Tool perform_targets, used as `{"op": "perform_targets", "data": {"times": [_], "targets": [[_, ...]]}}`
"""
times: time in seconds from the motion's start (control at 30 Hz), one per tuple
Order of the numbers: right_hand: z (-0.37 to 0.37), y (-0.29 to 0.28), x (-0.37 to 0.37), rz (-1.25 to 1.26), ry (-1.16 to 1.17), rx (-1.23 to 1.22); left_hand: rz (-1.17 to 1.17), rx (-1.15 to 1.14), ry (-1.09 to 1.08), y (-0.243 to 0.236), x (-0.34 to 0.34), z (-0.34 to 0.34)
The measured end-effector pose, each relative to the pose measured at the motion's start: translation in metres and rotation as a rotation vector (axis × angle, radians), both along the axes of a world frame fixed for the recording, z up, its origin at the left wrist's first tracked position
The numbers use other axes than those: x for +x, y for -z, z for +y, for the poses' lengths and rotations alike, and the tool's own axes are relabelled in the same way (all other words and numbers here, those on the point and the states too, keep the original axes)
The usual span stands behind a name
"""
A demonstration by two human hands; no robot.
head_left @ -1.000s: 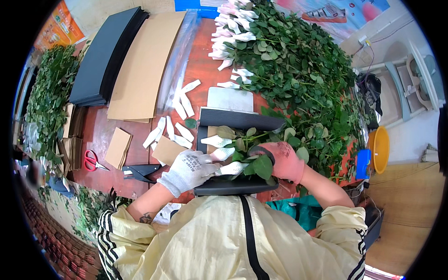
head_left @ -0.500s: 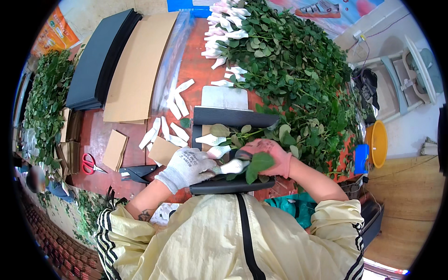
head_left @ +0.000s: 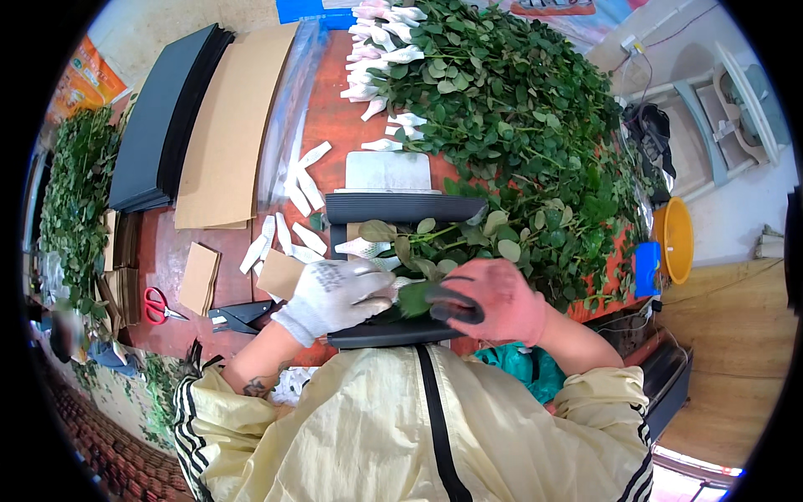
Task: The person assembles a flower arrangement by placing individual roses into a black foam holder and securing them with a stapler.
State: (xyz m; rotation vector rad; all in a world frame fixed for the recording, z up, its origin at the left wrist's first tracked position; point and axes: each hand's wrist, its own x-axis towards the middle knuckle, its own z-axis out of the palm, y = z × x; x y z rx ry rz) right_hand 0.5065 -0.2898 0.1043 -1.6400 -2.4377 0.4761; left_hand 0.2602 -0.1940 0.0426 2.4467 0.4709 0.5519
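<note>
Fingers (head_left: 458, 314) curled, grip unclear: left hand (head_left: 339, 291), right hand (head_left: 493, 301) are seemingly arranging leafy stem (head_left: 414, 299), next move calling for careful alignment

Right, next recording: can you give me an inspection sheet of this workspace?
Surface: reddish table, partly covered; black ridged rack near the person.
Job's things: white-sleeved flower heads in the rack; leafy pile farther back, rightward.
Clutter: red-handled scissors, black stapler-like tool, loose white sleeves, brown cardboard sheets, black sheets.
Hands: left hand, grey-gloved, at the sleeved heads; right hand, pinkish-red-gloved, at a green leaf; grips unclear.
Cables: thin wire along the right wall.
Surroundings: yellow basin and blue box at the right.
</note>
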Motion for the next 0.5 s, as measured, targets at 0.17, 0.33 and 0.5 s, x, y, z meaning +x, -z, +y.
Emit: {"op": "perform_targets", "data": {"times": [0.17,0.33,0.5], "targets": [[0.01,0.038,-0.015,-0.018,-0.143,-0.332,0.247,0.232,0.017,0.01,0.009,0.002],[0.012,0.038,-0.032,-0.311,-0.147,-0.316,0.41,0.439,0.048,0.014,0.008,0.003],[0.015,0.046,-0.02,-0.335,-0.22,-0.209,0.259,0.43,0.076,0.025,0.01,0.014]]}}
